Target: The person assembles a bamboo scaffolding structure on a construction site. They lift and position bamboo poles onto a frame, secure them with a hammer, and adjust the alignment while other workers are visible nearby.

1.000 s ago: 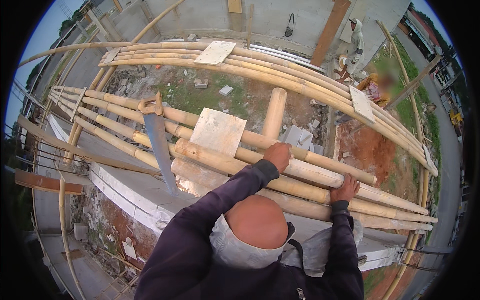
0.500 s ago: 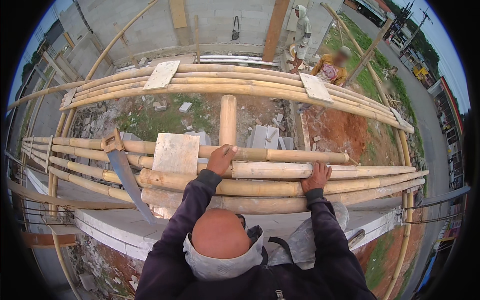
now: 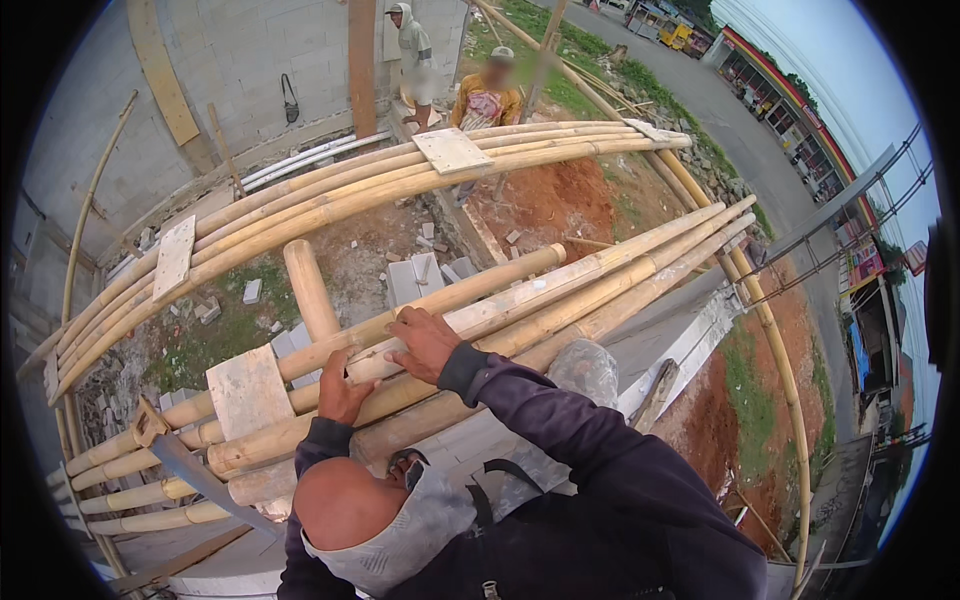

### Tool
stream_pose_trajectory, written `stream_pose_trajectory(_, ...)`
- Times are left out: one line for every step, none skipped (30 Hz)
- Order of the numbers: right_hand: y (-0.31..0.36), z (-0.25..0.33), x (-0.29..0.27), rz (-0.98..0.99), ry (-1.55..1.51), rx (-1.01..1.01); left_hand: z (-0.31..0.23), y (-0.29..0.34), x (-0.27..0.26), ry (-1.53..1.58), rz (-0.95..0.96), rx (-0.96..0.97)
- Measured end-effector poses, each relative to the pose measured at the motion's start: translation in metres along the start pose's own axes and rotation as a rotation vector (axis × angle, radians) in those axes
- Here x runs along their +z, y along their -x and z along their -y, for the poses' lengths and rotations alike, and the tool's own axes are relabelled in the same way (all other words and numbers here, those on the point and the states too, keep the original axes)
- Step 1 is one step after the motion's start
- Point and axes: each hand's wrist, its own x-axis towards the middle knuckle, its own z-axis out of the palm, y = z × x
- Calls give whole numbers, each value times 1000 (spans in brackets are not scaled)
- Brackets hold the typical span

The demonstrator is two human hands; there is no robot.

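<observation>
My left hand is curled at the near left end of a pale bamboo pole, beside a square of plywood. Just to its right, my right hand is bent over the same pole, thumb toward the left hand. Parts of the fingers are hidden behind the pole. This pole lies among other bamboo poles laid side by side as a platform. A handsaw with a wooden handle stands tilted against the poles at the left.
Beyond lies a second row of bamboo poles bearing plywood pieces. An upright thick bamboo post rises between the rows. Two people, one in a yellow top, are at the far side. A block wall runs below, above the ground.
The view has swung to the right. My right hand has come leftward along the bamboo pole, close to the left hand, and the left hand has shifted to the pole's left end.
</observation>
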Motion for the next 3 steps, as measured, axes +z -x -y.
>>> stream_pose_trajectory(-10,10,8,88,26,19,-3,-6,4,9,55,-107)
stream_pose_trajectory(-24,17,15,242,135,69,-6,-9,14,4,70,-27)
stream_pose_trajectory(-34,18,19,355,194,87,-6,-31,35,-30,120,-38)
